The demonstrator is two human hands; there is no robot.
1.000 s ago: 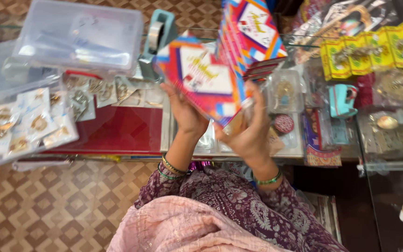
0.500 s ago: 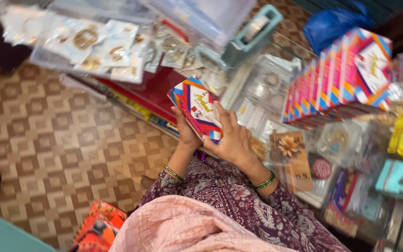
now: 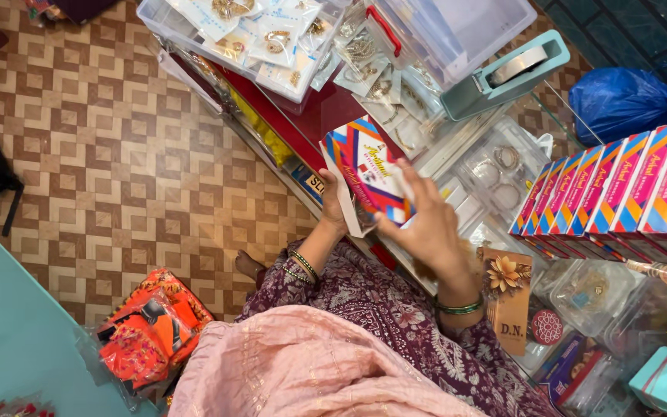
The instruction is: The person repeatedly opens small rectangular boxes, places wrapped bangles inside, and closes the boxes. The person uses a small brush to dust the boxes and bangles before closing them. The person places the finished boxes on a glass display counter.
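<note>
I saw the left hand (image 3: 333,202) gripping the colourful box (image 3: 370,171) by its lower-left edge, thumb on front. The right hand (image 3: 424,225) lay flat on the box's right face, fingers spread. Box was tilted above the counter (image 3: 326,116), w/ a row of boxes (image 3: 619,189) well apart to the right.
</note>
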